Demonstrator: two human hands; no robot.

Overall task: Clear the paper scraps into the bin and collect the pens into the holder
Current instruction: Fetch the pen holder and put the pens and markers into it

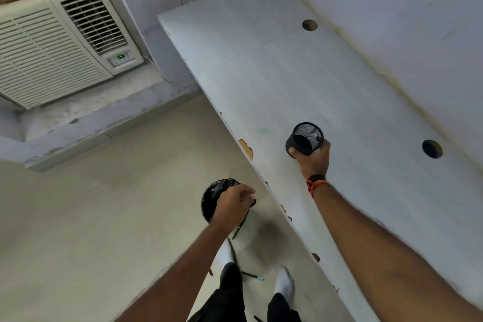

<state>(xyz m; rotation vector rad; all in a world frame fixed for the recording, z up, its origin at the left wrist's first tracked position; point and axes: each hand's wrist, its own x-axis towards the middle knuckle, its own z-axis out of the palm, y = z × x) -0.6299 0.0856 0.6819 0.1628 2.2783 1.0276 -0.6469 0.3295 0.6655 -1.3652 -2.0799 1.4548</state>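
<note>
Here, right hand point(312, 155) gripping black mesh holder point(304, 138) at frame centre-right, on white desk point(261, 73). Left hand point(232, 204) closing around pen point(239, 229), fisted, above black-lined bin point(214, 198) at lower centre. Another pen point(252, 276) lying on floor point(91, 217) between socked feet. Air conditioner point(52, 47) sitting upper left, green display glowing, digits unreadable.

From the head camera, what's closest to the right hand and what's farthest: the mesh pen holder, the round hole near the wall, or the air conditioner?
1. Mesh pen holder: in the right hand itself, on the desk.
2. Round hole: in the desktop, off to the hand's right near the wall.
3. Air conditioner: far left, across the floor.
</note>
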